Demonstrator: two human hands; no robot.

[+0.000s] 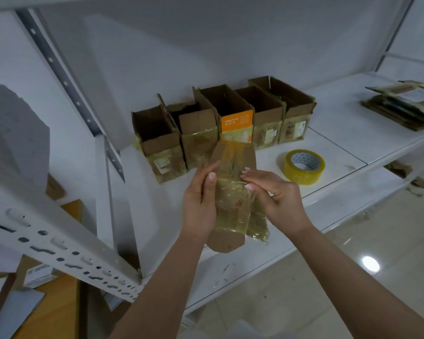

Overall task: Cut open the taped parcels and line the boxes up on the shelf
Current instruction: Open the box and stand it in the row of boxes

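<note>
I hold a flattened cardboard parcel [233, 192], wrapped in yellowish tape, upright above the front of the white shelf [333, 152]. My left hand [200, 201] grips its left edge, thumb on the front face. My right hand [272, 194] pinches the taped right side with its fingertips. Behind it, several opened cardboard boxes [220, 123] stand side by side in a row on the shelf; the middle one has an orange flap [236, 120].
A roll of yellow tape [304, 166] lies on the shelf right of my hands. A stack of flattened parcels [404, 104] sits at the far right. A perforated metal upright [59, 245] crosses the left foreground. Cardboard boxes [49, 309] lie lower left.
</note>
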